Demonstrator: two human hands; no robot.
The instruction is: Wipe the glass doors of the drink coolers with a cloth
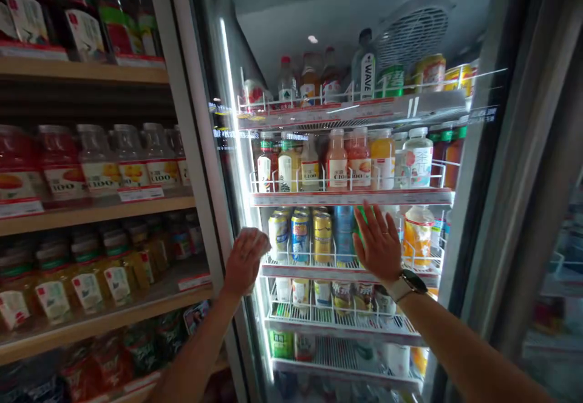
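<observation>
A lit drinks fridge stands before me behind a glass door (291,33). My left hand (243,266), closed over a pale wiping cloth (265,246), is at the door's left side beside the bright light strip. Only edges of the cloth show around the fingers. My right hand (377,242) is spread out, palm toward the glass, with nothing in it; a watch is on that wrist. Behind it are drink cans (323,237) and an orange-labelled bottle (418,236) on the middle shelf.
To the left, a wooden shelf unit (91,215) holds rows of juice bottles (157,154) and, lower down, bagged goods. The metal door frame (200,148) separates it from the fridge. Wire racks inside the fridge carry more bottles and cans. Another glass panel is at the right.
</observation>
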